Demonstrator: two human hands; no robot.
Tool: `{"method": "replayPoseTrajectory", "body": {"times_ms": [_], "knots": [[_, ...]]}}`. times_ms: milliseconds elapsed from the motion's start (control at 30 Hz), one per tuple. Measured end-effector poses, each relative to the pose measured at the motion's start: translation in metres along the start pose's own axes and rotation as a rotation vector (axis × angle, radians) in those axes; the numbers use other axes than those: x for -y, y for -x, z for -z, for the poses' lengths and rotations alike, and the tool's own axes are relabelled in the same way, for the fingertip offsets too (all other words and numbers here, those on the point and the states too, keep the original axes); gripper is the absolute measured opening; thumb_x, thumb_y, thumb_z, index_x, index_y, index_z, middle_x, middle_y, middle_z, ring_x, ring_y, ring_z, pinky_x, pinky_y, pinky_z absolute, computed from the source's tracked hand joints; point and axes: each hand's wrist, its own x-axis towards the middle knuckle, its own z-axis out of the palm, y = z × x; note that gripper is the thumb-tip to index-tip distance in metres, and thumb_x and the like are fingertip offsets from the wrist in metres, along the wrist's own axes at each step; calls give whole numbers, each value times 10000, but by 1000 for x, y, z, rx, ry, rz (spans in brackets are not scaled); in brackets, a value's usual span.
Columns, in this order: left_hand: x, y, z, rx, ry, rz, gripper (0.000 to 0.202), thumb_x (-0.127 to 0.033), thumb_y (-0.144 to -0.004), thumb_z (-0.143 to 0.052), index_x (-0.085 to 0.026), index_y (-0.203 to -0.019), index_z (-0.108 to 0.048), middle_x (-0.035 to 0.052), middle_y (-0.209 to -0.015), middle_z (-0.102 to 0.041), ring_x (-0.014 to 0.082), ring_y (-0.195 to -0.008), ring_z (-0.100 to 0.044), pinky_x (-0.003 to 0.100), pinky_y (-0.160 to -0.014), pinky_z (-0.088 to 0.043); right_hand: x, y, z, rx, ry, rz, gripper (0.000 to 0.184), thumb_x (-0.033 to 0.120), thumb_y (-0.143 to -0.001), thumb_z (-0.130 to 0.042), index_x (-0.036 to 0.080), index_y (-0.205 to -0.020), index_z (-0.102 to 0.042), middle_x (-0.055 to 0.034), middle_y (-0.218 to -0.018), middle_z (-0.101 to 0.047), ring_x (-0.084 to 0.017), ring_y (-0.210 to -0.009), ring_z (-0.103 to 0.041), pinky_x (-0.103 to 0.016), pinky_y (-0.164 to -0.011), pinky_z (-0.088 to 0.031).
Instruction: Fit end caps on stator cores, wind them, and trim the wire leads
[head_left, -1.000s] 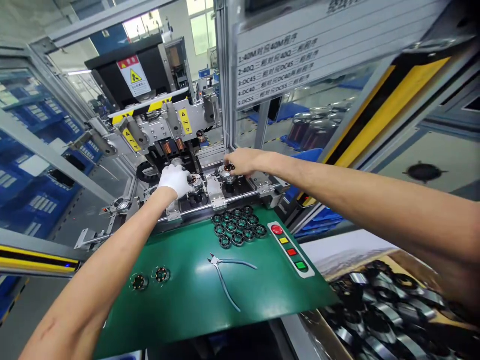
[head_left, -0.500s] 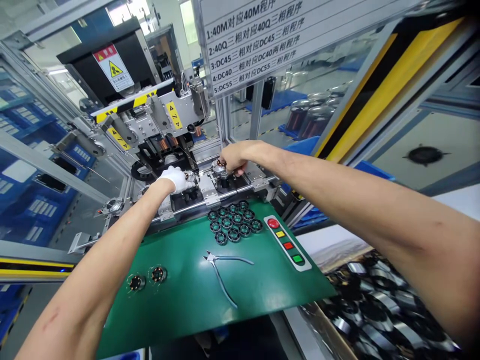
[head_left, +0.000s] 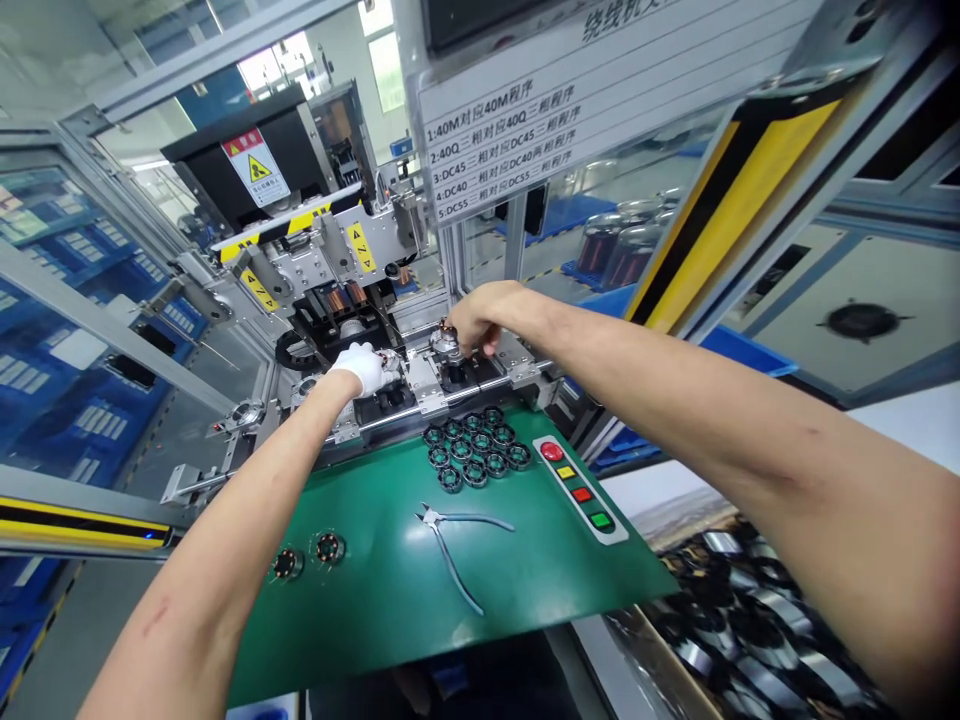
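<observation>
My left hand (head_left: 360,368), in a white glove, is closed around a motor stator (head_left: 390,362) on the left holder of the winding machine (head_left: 300,255). Bare, my right hand (head_left: 477,318) reaches in from the right. Its fingers are bent down onto a second stator (head_left: 444,340), where copper windings show, on the right holder. The fingertips of both hands are partly hidden. In front of the holders, several black-and-silver stator cores (head_left: 474,472) stand grouped on the green mat (head_left: 360,610).
Diagonal cutters (head_left: 450,540) lie with handles spread on the mat. Two wound stators (head_left: 328,547) sit at its left. A button panel (head_left: 581,490) is at the right, above a box of metal rings (head_left: 757,620). A lettered sign (head_left: 510,140) hangs overhead.
The whole view has shifted, with the machine and mat now slightly lower and further right. Both hands stay at the same two holders, with little movement against the machine.
</observation>
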Motion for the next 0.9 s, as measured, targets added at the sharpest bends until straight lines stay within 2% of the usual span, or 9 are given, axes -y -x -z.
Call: {"method": "replayPoseTrajectory", "body": {"times_ms": [133, 233, 333, 467, 567, 667, 733, 833, 900], "knots": [[-1, 3, -2, -7, -5, -8, 498, -554, -1112, -725, -180, -1442, -718, 160, -1559, -677, 333, -1409, -676, 582, -1194, -594, 6, 19, 16, 176, 96, -36, 231, 236, -1116, -735, 21, -1089, -814, -99, -831, -826, -217, -784, -823, -353, -867, -640], [-1, 5, 4, 6, -2, -22, 510, -576, -1112, -716, -181, -1434, -724, 154, -1534, -696, 321, -1383, -690, 574, -1187, -595, 18, 52, 25, 131, 121, 51, 338, 284, -1191, -585, 25, -1210, -800, -127, -882, -830, -204, -732, -798, -361, -871, -619], [4, 7, 25, -3, 13, -42, 574, -640, -1102, -675, -152, -1388, -775, 197, -1478, -720, 347, -1358, -697, 525, -1157, -592, 34, 106, 19, 104, 126, 228, 296, 317, -1190, -589, 135, -1227, -820, -101, -942, -833, -214, -742, -764, -392, -873, -597], [19, 29, 61, -147, 35, -24, 700, -617, -1131, -491, -57, -1437, -779, 289, -1537, -635, 470, -1442, -623, 537, -1190, -535, 45, 184, -28, 228, 9, 596, 261, 272, -1170, -580, 252, -1214, -837, -44, -984, -835, -206, -778, -719, -354, -732, -467], [32, 83, 59, -353, 51, -99, 641, -561, -1142, -437, -72, -1308, -816, 241, -1378, -663, 442, -1337, -649, 569, -1174, -525, 42, 220, -93, 323, -135, 756, 167, 316, -1152, -659, 279, -1200, -814, -20, -1007, -814, -210, -820, -745, -352, -675, -388], [34, 169, 8, -442, 185, -317, 567, -571, -1167, -449, -164, -1083, -835, 169, -1226, -688, 364, -1182, -661, 540, -1116, -549, 43, 233, -165, 303, -234, 738, 137, 370, -1146, -717, 266, -1145, -807, -34, -1209, -768, -205, -897, -775, -348, -713, -457], [27, 229, -49, -266, 338, -349, 430, -517, -1164, -534, -237, -1122, -857, 134, -1254, -726, 328, -1173, -676, 490, -1077, -567, 52, 236, -203, 259, -234, 664, 154, 359, -1161, -697, 246, -1172, -801, -63, -1286, -740, -229, -986, -792, -354, -750, -515], [13, 297, -142, 119, 383, -76, 199, -360, -1056, -734, -247, -1022, -894, 132, -1249, -796, 359, -1204, -731, 493, -1091, -587, 76, 235, -235, 195, -173, 646, 192, 349, -1181, -660, 227, -1252, -790, -91, -1325, -735, -248, -1058, -798, -352, -756, -549], [4, 322, -192, 186, 379, 20, 168, -277, -1032, -749, -235, -1017, -911, 138, -1212, -825, 361, -1172, -776, 483, -1061, -609, 97, 229, -245, 173, -144, 688, 215, 382, -1180, -669, 230, -1262, -798, -86, -1298, -750, -245, -1053, -800, -342, -763, -555]]}}
